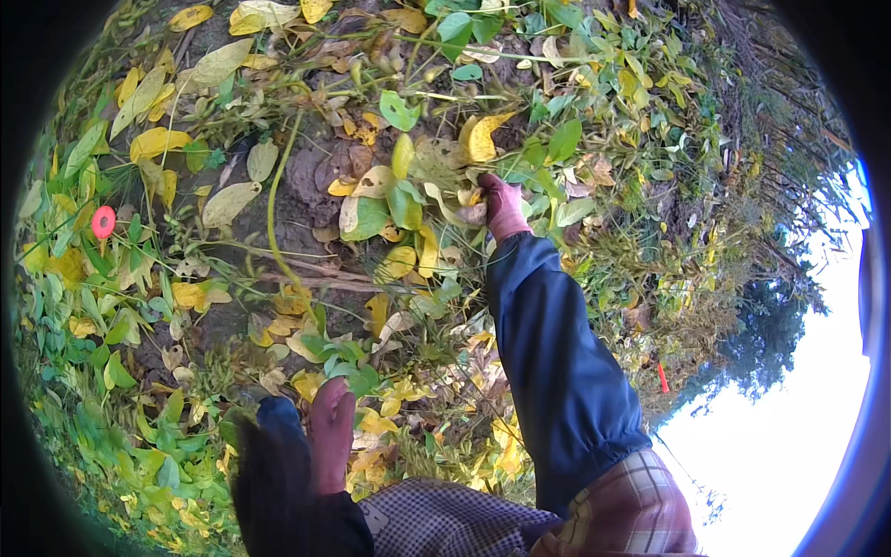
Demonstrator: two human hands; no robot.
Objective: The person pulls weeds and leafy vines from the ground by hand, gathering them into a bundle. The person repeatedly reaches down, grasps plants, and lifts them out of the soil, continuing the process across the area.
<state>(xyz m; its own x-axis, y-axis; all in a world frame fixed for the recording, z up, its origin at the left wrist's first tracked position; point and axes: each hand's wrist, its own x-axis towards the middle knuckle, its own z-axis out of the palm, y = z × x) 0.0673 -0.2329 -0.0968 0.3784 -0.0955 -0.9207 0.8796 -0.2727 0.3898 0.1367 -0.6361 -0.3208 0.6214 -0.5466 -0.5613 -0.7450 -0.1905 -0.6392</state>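
Bean plants with green and yellowing leaves, which look like soybeans, spread over dark soil [306,177] before me. My right hand [504,205], in a pinkish glove, reaches into the plants, its fingers curled about some leaves and stems beside a curved yellow leaf [482,139]. The fingertips are partly hidden by foliage. Close to my body, my left hand [330,428], also pinkish, is held low with its fingers drawn together. Whether it holds anything does not show. A thick yellow-green stem [273,209] bends across the soil between the hands.
A bright red disc [103,223] stands among leaves at the left. An orange-red marker [663,377] shows at the right, near dark trees [762,348]. Dry brown stalks [327,277] lie on the soil. A blurred dark shape [273,480] covers part of the lower left.
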